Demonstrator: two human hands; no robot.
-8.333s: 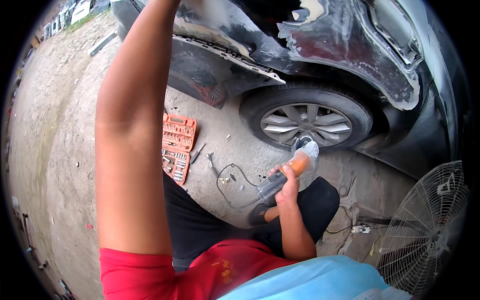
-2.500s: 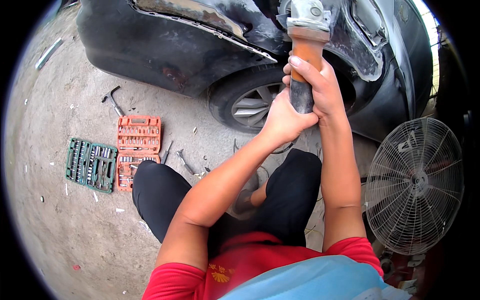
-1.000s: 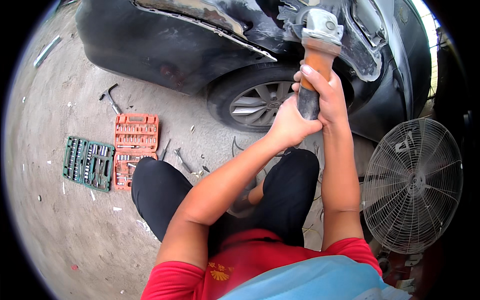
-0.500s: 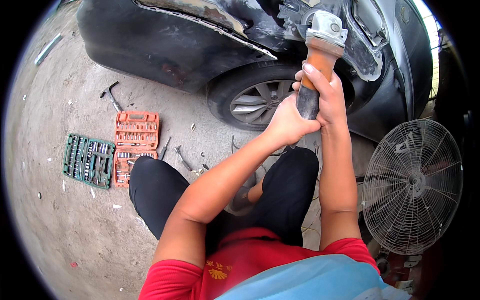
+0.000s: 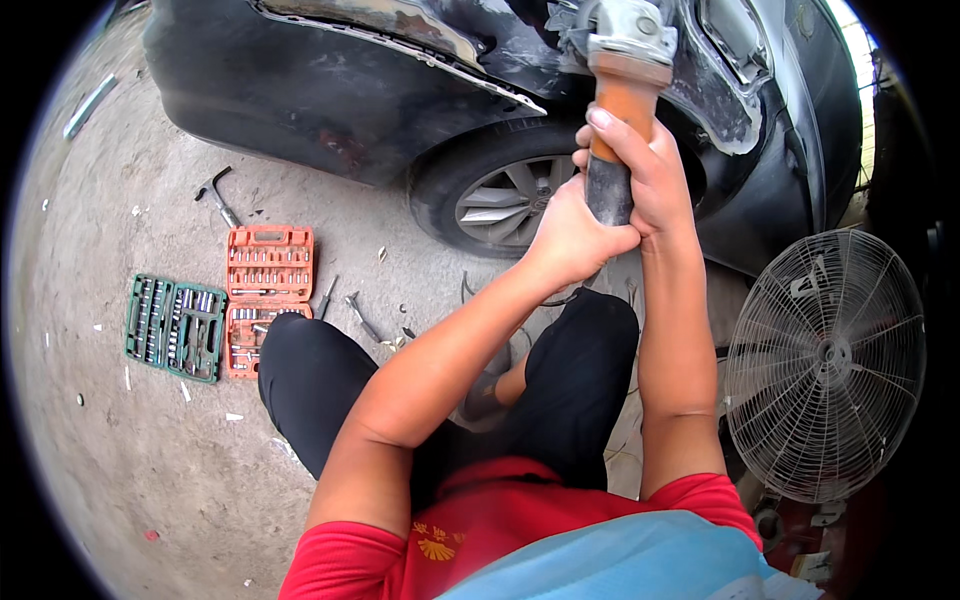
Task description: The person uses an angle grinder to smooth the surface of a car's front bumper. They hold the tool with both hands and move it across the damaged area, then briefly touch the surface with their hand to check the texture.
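Observation:
Both of my hands grip an angle grinder (image 5: 625, 105) with an orange body, a dark rear grip and a grey metal head. My right hand (image 5: 652, 180) wraps round the orange body, its thumb lying along the top. Lower down, my left hand (image 5: 578, 232) closes round the dark rear end. The grinder's head is up against or just over the scraped fender of a black car (image 5: 330, 110); its disc is mostly hidden, so contact is hard to tell. Below the fender stands the car's wheel (image 5: 500, 200).
An orange socket set case (image 5: 270, 262) and a green one (image 5: 175, 325) lie open on the concrete at left. Near them are a hammer (image 5: 218, 196) and a ratchet-like tool (image 5: 362, 316). A large wire-caged fan (image 5: 828, 365) stands close to my right arm.
The grinder's head has shifted slightly up and left along the fender, both hands moving with it. My grip looks the same.

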